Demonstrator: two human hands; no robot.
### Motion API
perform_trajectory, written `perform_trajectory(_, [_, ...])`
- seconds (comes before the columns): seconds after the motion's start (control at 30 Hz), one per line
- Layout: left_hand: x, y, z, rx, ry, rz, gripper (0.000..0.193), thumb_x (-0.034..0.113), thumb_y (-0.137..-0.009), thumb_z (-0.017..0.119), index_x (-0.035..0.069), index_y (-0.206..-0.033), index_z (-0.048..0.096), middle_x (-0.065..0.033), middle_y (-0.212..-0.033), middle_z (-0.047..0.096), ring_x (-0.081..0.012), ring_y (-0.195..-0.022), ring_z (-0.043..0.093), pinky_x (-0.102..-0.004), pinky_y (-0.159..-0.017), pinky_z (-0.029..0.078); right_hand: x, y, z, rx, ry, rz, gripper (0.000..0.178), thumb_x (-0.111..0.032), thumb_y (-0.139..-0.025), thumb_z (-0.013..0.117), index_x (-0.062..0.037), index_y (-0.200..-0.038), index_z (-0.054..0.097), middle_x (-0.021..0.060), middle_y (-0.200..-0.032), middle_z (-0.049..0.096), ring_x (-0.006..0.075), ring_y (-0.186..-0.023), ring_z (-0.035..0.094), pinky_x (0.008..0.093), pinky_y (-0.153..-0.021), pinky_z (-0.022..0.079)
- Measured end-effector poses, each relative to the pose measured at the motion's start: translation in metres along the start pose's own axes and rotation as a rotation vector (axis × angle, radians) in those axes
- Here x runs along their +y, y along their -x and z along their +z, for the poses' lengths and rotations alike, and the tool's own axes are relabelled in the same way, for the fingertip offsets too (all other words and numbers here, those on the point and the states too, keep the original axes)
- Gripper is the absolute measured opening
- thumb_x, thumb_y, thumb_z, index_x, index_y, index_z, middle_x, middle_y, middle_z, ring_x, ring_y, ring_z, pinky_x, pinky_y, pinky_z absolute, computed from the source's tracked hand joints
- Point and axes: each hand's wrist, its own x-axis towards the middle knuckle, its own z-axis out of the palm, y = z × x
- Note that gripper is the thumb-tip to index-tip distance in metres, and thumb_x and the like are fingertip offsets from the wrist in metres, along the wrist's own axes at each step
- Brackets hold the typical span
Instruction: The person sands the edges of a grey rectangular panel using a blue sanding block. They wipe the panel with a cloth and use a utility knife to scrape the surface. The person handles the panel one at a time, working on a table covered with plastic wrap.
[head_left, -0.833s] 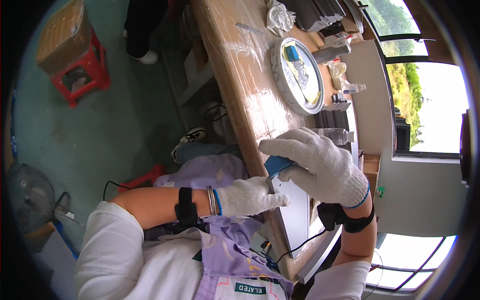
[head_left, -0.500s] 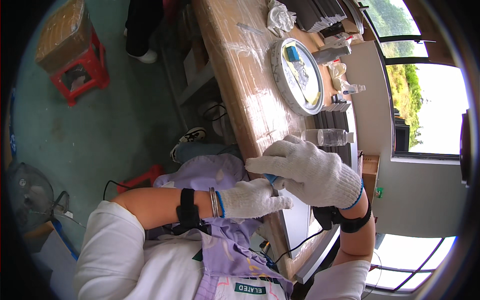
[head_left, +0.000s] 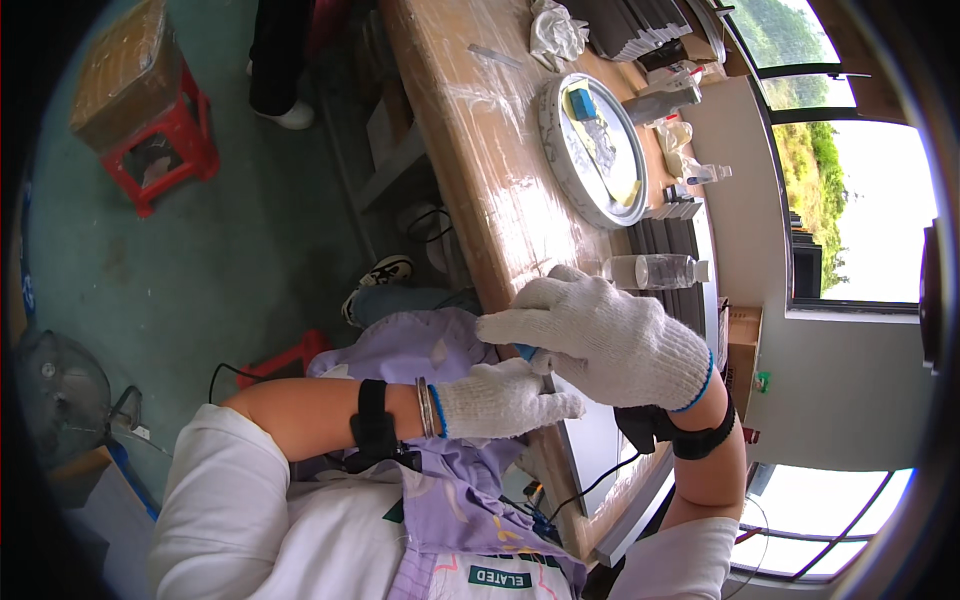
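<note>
Block (head_left: 525, 351), blue, pinched in gloved right hand (head_left: 600, 335) at end of pale panel (head_left: 592, 440) on table (head_left: 480, 150), with gloved left hand (head_left: 500, 400) at same end, presumably for steadying, grasp or mere contact there hidden, cannot tell.

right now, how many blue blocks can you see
2. A loose blue block sits on the round tray; a second blue block is mostly covered by the right hand, only a sliver showing. More could be hidden.
</note>
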Motion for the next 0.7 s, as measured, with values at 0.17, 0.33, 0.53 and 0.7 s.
perform_trajectory(0.17, [0.009, -0.002, -0.001, -0.041, -0.025, -0.136, 0.041, 0.037, -0.097, 0.057, 0.012, -0.129, 0.053, -0.0109, -0.107, 0.064, -0.0179, -0.095, 0.063, -0.0301, -0.081, 0.051, 0.007, 0.001, 0.000, 0.052, 0.011, 0.012, 0.051, 0.002, -0.074, 0.057, -0.0146, -0.122, 0.062, 0.0126, -0.101, 0.060, 0.0330, -0.099, 0.058, 0.0427, -0.087, 0.049])
perform_trajectory(0.33, [-0.003, 0.004, 0.004, 0.088, -0.078, 0.118, 0.059, 0.056, -0.095, 0.046, 0.001, -0.109, 0.063, -0.0163, -0.093, 0.065, -0.0307, -0.092, 0.065, -0.0410, -0.081, 0.050, 0.002, -0.001, 0.002, 0.023, -0.018, 0.002, 0.053, 0.003, -0.073, 0.058, -0.0142, -0.123, 0.061, 0.0124, -0.101, 0.061, 0.0325, -0.097, 0.059, 0.0414, -0.086, 0.049])
perform_trajectory(0.53, [0.011, 0.006, 0.000, 0.028, 0.006, 0.083, 0.056, 0.053, -0.096, 0.047, 0.001, -0.107, 0.063, -0.0178, -0.086, 0.066, -0.0320, -0.090, 0.066, -0.0403, -0.079, 0.050, 0.030, 0.012, -0.007, 0.352, -0.097, 0.300, 0.048, -0.012, -0.082, 0.063, -0.0135, -0.130, 0.055, 0.0121, -0.109, 0.062, 0.0303, -0.100, 0.061, 0.0367, -0.087, 0.051])
perform_trajectory(0.7, [0.016, 0.015, 0.002, 0.025, -0.006, 0.124, 0.049, 0.048, -0.097, 0.049, 0.001, -0.105, 0.061, -0.0173, -0.085, 0.066, -0.0319, -0.086, 0.065, -0.0392, -0.075, 0.051, 0.071, 0.044, -0.017, 0.720, -0.725, 0.598, 0.046, -0.008, -0.082, 0.059, -0.0008, -0.128, 0.057, 0.0062, -0.102, 0.061, 0.0142, -0.087, 0.060, 0.0286, -0.083, 0.051])
